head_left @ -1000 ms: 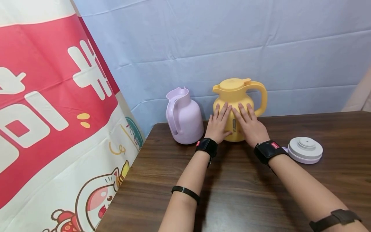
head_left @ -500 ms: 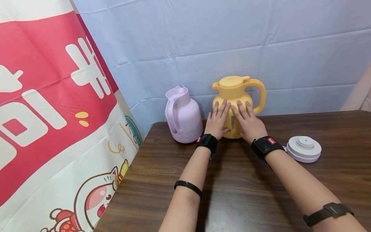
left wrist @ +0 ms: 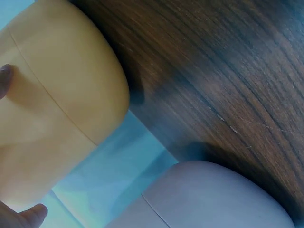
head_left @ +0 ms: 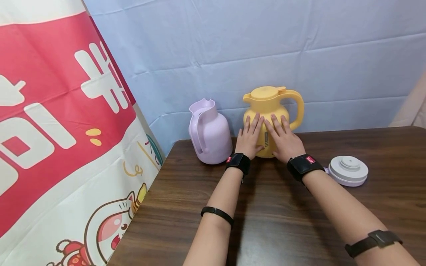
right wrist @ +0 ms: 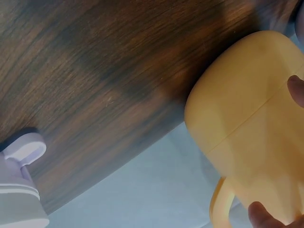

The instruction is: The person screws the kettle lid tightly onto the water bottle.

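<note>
A yellow thermos jug [head_left: 266, 105] with its lid on stands upright at the table's back edge, handle to the right. My left hand [head_left: 247, 142] lies with spread, straight fingers on the front left of its body. On the front right, my right hand [head_left: 287, 144] rests the same way, fingers extended. Both wrist views show fingertips at the yellow jug's body [left wrist: 61, 71]. To the left stands a lilac jug [head_left: 216, 136] without a lid, its handle turned toward me. A white and lilac lid [head_left: 348, 170] lies upside down on the right, beyond my right wrist.
The dark wooden table [head_left: 266, 221] ends at a pale blue cloth backdrop [head_left: 253, 44] right behind the jugs. A red and white printed banner [head_left: 83, 122] hangs along the left side.
The yellow jug and both hands on it have shifted slightly back toward the backdrop. The lilac jug and the loose lid stay in place; the head view has moved a little.
</note>
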`<state>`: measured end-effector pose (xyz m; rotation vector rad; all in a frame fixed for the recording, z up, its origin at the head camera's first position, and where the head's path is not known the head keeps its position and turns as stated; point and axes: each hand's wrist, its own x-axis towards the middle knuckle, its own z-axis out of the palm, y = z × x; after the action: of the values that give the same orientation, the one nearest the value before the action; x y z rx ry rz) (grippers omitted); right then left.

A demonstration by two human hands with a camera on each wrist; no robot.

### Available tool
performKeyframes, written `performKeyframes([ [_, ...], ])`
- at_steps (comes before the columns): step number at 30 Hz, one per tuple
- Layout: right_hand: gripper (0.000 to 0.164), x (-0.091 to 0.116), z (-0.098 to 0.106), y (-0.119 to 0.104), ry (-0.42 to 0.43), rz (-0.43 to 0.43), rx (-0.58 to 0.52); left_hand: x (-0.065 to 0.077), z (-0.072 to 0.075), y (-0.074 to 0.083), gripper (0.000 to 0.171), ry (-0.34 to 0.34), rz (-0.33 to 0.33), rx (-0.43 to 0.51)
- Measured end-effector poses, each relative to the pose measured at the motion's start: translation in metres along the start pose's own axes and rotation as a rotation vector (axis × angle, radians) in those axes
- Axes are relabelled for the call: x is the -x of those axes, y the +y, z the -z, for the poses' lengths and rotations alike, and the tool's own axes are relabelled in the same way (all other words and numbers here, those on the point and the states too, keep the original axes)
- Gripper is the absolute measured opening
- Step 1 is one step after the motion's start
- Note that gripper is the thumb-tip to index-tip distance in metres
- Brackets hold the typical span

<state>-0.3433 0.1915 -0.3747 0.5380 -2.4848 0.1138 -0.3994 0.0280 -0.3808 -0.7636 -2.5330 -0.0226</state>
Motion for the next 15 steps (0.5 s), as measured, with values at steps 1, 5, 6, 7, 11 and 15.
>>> performKeyframes([
  [1,0.121,0.0000,-0.0005,-0.0003,0.000,0.000,0.000,0.0005,-0.0002,-0.0001,0.117,0.002,0.000,0.000],
  [5,0.122,-0.0003,-0.0020,-0.0013,-0.002,0.003,0.001,0.0022,-0.0006,-0.0003,0.117,0.005,0.010,0.003],
  [6,0.122,-0.0004,-0.0020,-0.0016,-0.002,0.003,-0.002,0.0025,-0.0003,-0.0001,0.117,0.004,0.013,0.005],
  [7,0.122,-0.0004,-0.0020,-0.0018,-0.003,0.004,-0.004,0.0028,0.0001,0.0002,0.117,0.000,0.016,0.010],
  [11,0.120,0.0004,-0.0015,-0.0031,-0.008,-0.004,-0.002,0.0034,0.0035,0.0026,0.117,-0.013,0.025,0.056],
  [15,0.119,0.0009,-0.0004,-0.0042,-0.003,-0.010,0.003,0.0031,0.0078,0.0049,0.117,-0.041,0.038,0.071],
])
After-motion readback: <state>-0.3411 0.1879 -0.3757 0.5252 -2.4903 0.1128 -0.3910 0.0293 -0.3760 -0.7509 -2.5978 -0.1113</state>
